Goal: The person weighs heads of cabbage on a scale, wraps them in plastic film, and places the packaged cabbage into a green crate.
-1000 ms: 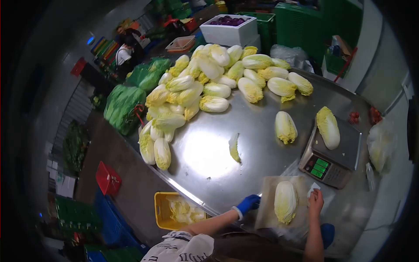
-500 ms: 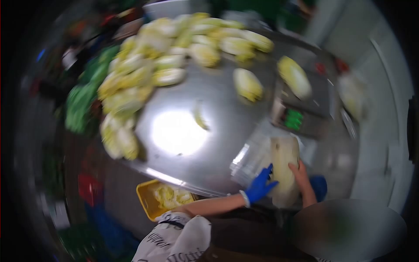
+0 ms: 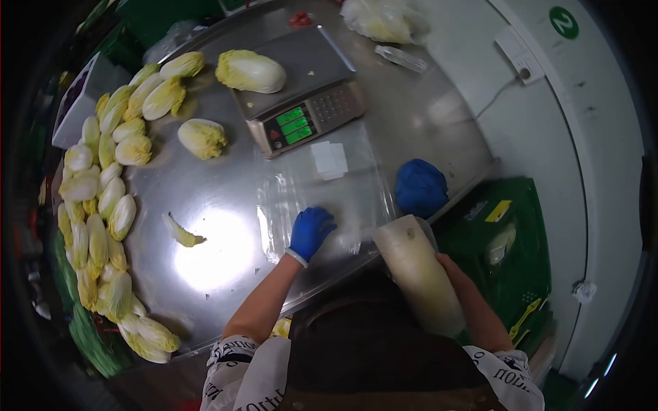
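My left hand (image 3: 312,233), in a blue glove, rests on a stack of clear plastic bags (image 3: 363,198) on the metal table. Its fingers are slightly bent, lying on the plastic. My bare right hand (image 3: 458,274) grips the side of a long, pale napa cabbage in a clear bag (image 3: 419,274), tilted at the table's front edge close to my body. Some of the right fingers are hidden behind it. White paper squares (image 3: 330,159) lie on the bags. Behind them stands a scale (image 3: 308,116) with a lit green display and one napa cabbage (image 3: 251,71) on its plate.
Many napa cabbages (image 3: 96,233) are heaped along the table's left side, and one (image 3: 203,138) lies by the scale. A loose leaf (image 3: 182,231) is on the metal. A blue rounded bundle (image 3: 421,188) sits at right, above a green crate (image 3: 534,226).
My view has turned right, and the motion blur has gone. The right hand has carried the bagged cabbage off the bags to the table edge. My left hand has moved onto the bags.
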A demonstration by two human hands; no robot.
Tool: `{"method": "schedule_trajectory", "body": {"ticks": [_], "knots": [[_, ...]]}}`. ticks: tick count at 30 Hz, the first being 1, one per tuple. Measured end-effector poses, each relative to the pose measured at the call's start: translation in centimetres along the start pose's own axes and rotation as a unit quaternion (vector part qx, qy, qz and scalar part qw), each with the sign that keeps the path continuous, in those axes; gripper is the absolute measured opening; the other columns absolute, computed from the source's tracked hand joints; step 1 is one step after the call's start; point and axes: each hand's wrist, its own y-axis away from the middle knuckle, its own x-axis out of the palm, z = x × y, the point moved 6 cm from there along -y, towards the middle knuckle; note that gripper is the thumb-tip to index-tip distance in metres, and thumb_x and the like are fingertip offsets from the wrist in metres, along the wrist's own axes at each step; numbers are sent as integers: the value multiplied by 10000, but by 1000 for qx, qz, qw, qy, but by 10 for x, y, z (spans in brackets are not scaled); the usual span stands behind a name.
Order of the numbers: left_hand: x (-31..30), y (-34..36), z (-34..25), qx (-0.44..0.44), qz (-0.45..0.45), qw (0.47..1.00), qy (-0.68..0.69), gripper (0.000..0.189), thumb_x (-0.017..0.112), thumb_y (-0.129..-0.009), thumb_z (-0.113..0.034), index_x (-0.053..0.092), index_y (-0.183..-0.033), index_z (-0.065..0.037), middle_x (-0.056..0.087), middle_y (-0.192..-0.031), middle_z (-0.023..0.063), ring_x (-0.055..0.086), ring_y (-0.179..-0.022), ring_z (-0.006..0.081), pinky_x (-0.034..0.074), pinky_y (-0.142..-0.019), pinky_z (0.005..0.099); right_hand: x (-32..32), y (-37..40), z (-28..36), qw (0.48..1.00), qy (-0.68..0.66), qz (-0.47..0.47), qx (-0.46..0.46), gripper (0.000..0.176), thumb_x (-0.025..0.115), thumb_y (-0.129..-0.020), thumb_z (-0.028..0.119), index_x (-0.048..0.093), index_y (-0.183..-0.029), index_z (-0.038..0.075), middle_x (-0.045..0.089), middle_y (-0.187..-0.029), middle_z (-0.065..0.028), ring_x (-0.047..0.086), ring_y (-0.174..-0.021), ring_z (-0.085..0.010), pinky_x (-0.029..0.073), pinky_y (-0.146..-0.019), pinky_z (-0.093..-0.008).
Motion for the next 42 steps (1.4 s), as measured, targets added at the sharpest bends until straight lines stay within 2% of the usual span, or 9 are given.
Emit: {"method": "schedule_trajectory", "body": {"ticks": [11, 16, 22, 25, 26, 28, 38, 39, 42], "knots": [[13, -44, -25, -187, 140, 901, 365, 90, 634, -784, -73, 688, -854, -60, 657, -894, 89, 610, -799, 248, 473, -748, 329, 52, -40, 8, 992, 65, 102, 21, 452, 473, -911, 392, 552, -1178, 36, 630, -996, -94, 602, -869, -168, 487, -773, -316], [-5, -54, -114, 72, -41, 990, 110, 127, 605, -773, -70, 603, -900, -55, 602, -1095, 138, 522, -1035, 336, 369, -915, 425, 82, -45, 20, 990, 50, 130, -16, 469, 454, -919, 426, 555, -1184, 53, 617, -1036, -72, 591, -897, -162, 475, -790, -293], [-16, -22, -208, 304, 132, 926, 180, 279, 642, -764, -64, 573, -1031, -22, 558, -1164, 141, 530, -1089, 313, 409, -936, 426, 90, -81, 34, 976, -57, 167, -130, 523, 475, -927, 434, 505, -1239, 15, 567, -1152, -95, 550, -1019, -165, 427, -901, -310], [-77, -11, -148, -127, -270, 938, 177, 593, 644, -781, 25, 394, -1317, -5, 446, -1305, 140, 502, -1134, 238, 420, -951, 371, 119, -48, 51, 960, 43, 118, -252, 590, 534, -901, 402, 426, -1313, -6, 518, -1223, -134, 486, -1116, -187, 374, -956, -293], [-54, 6, -121, -258, -153, 867, 397, 556, 621, -833, -92, 388, -1333, -18, 464, -1295, 136, 496, -1148, 241, 417, -962, 367, 134, -36, 57, 952, 59, 113, -279, 601, 539, -899, 395, 411, -1325, -8, 510, -1237, -138, 479, -1128, -195, 368, -963, -296], [-11, 59, -121, -524, 67, 499, 687, 532, 558, -922, -302, 379, -1355, -49, 494, -1281, 126, 485, -1172, 241, 410, -981, 367, 162, -17, 60, 935, 94, 102, -327, 625, 549, -894, 381, 380, -1351, -11, 494, -1264, -147, 463, -1151, -210, 357, -976, -301], [-80, 130, -97, -517, 10, 511, 686, 484, 347, -997, -369, 426, -1291, 6, 560, -1178, 156, 577, -1039, 251, 470, -913, 358, 226, 85, 30, 673, 538, 127, -492, 791, 603, -857, 401, 236, -1383, -62, 284, -1396, -302, 274, -1321, -418, 280, -1074, -412], [-92, 134, -89, -525, 57, 676, 514, 438, 377, -990, -339, 492, -1209, 22, 600, -1088, 142, 616, -931, 243, 509, -833, 348, 234, 93, 36, 679, 548, 132, -471, 777, 604, -857, 403, 256, -1373, -63, 314, -1379, -298, 291, -1307, -424, 283, -1068, -430], [-58, 170, -44, -528, -2, 580, 620, 352, 413, -970, -283, 560, -1092, 13, 639, -957, 138, 640, -828, 257, 532, -752, 361, 257, 108, 33, 586, 585, 73, -555, 616, 643, -809, 379, 457, -1227, -34, 475, -1223, -248, 436, -1186, -383, 362, -991, -432]]}}
